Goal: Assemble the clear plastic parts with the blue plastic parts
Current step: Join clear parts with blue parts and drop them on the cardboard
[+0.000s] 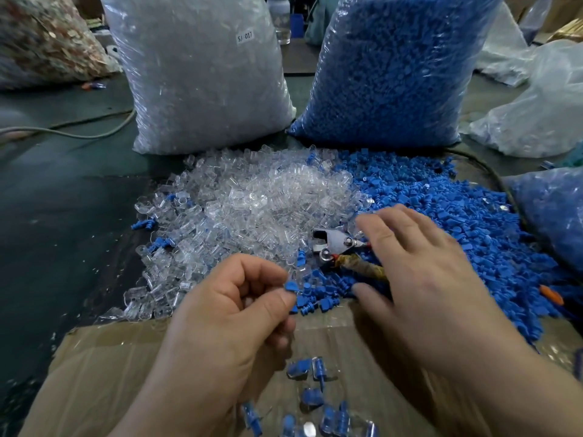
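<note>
Blue plastic part (291, 286) sits pinched in the curled left hand (227, 310), right hand (419, 263) spread over the pliers (334, 244).

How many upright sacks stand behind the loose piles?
2: clear-parts sack back left, blue-parts sack back right. Slumped bags at the edges not counted; more may be off-frame.

The dark green surface (63, 190) carries two stuffed sacks side by side toward its far edge: a sack of clear parts (202, 74) and a sack of blue parts (394, 67). In front of them, a heap of clear parts (252, 197) meets a heap of blue parts (457, 222). A cardboard sheet (104, 357) lies at the near edge, a grey cable (79, 134) at the left, and pale bags (536, 121) at the right.
</note>
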Motion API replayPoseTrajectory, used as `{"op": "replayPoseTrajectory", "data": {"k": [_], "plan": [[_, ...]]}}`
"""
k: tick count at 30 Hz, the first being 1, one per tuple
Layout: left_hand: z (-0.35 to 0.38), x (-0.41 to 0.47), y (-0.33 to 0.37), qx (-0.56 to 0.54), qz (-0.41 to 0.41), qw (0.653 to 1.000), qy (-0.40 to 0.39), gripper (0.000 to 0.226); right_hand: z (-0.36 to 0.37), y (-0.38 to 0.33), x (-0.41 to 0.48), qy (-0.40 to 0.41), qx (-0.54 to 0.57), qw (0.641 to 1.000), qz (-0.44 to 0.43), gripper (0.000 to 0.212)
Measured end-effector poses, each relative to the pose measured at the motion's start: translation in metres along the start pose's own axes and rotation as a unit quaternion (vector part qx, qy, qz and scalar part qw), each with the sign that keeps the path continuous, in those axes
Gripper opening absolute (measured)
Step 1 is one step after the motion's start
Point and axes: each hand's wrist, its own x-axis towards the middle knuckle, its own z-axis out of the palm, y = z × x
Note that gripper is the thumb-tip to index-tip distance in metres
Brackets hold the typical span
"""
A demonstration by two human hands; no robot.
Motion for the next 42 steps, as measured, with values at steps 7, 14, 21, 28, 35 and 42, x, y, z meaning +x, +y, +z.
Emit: {"op": "replayPoseTrajectory", "data": {"k": [7, 14, 21, 28, 35, 42], "plan": [[-0.001, 0.000, -0.002, 0.065, 0.018, 0.998, -0.016, 0.017, 0.007, 0.023, 0.012, -0.059, -0.071, 0.995, 0.022, 0.078], [-0.003, 0.000, 0.002, 0.053, 0.011, 0.999, -0.003, 0.018, 0.000, 0.018, 0.014, -0.023, -0.056, 0.997, 0.038, 0.066], [-0.006, 0.002, -0.001, 0.006, 0.014, 1.000, 0.011, 0.015, -0.021, 0.002, -0.006, 0.051, 0.028, 0.995, -0.081, 0.057], [-0.008, 0.002, 0.000, 0.053, 0.068, 0.996, 0.015, 0.024, -0.019, 0.000, -0.013, 0.001, 0.057, 0.991, -0.118, 0.059], [-0.010, 0.000, 0.001, 0.097, 0.096, 0.991, 0.007, 0.022, -0.018, 0.000, -0.012, -0.008, 0.055, 0.989, -0.137, 0.057], [-0.007, -0.002, 0.002, 0.071, 0.087, 0.994, 0.011, 0.016, -0.017, -0.005, -0.010, -0.018, 0.063, 0.990, -0.128, 0.045]]}}
